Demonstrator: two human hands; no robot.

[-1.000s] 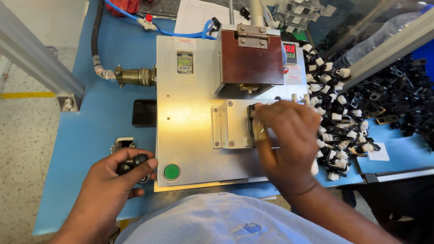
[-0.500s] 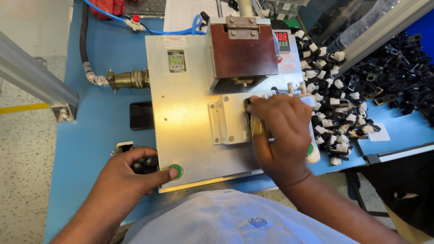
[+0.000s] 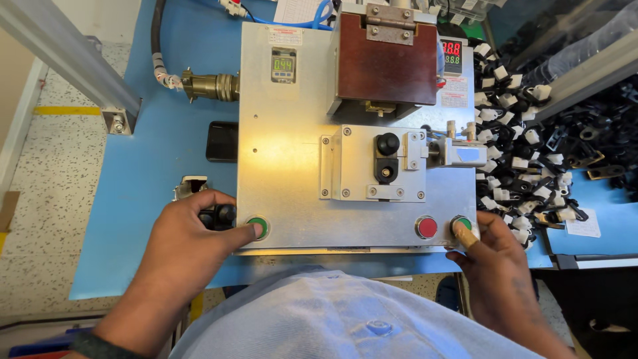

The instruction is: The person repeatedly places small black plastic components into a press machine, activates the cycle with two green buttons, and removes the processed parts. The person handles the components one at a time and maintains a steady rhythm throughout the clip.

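Part: small black plastic piece with a round knob top (image 3: 387, 157), seated upright in the slot of the bolted metal nest block (image 3: 372, 163) at the middle of the silver machine plate (image 3: 286, 159); no hand on it.
Clamp: small silver slide cylinder with a blue face (image 3: 458, 152) just right of the nest, its tip near the part; contact cannot be told.
Press head: dark red-brown hinged block (image 3: 389, 61) standing above the nest toward the far edge of the plate, apart from the part.
Left hand: left hand (image 3: 186, 244) at the near left corner of the plate, thumb laid on the left green round button (image 3: 258, 227), fingers curled loosely over a small black knob; nothing grasped.
Right hand: right hand (image 3: 498, 266) at the near right corner, taped thumb pressed on the right green round button (image 3: 461, 225); nothing grasped, other fingers folded off the plate's edge.
Red button: red round button (image 3: 426, 227) just left of the right thumb, untouched.
Progress: loading looks done, both hands off the nest and on the two green buttons; judged at the cycle start, with pressing and unloading left.
Stock: heap of black and white plastic parts (image 3: 525, 153) along the right edge of the blue desk (image 3: 166, 173).
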